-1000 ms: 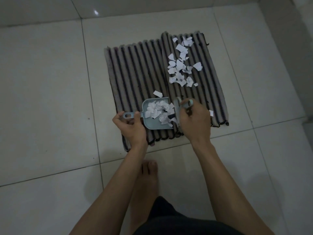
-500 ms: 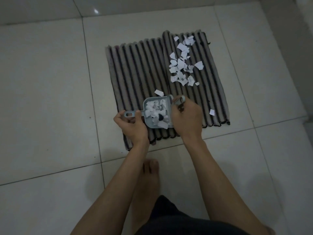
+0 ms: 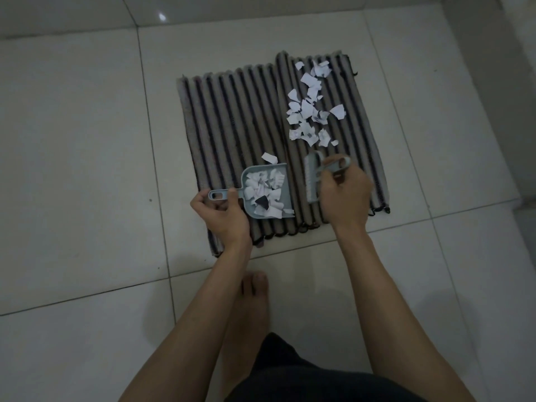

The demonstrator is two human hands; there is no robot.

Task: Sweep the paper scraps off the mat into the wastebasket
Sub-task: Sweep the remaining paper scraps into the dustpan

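A striped mat (image 3: pixel 232 117) lies on the tiled floor. A pile of white paper scraps (image 3: pixel 310 111) covers its far right part, and one loose scrap (image 3: pixel 269 158) lies just beyond the dustpan. My left hand (image 3: pixel 223 216) grips the handle of a small grey-blue dustpan (image 3: pixel 265 192) that rests on the mat's near part, full of scraps. My right hand (image 3: pixel 345 192) holds a small hand brush (image 3: pixel 312 178) a little to the right of the pan's open side, bristles on the mat. No wastebasket is in view.
Pale floor tiles (image 3: pixel 87 169) surround the mat. A wall base (image 3: pixel 493 68) runs along the right. My bare foot (image 3: pixel 252 309) stands on the tile just in front of the mat's near edge.
My right hand has drawn the brush away from the dustpan to the right, opening a gap. The dustpan and left hand have stayed in place.
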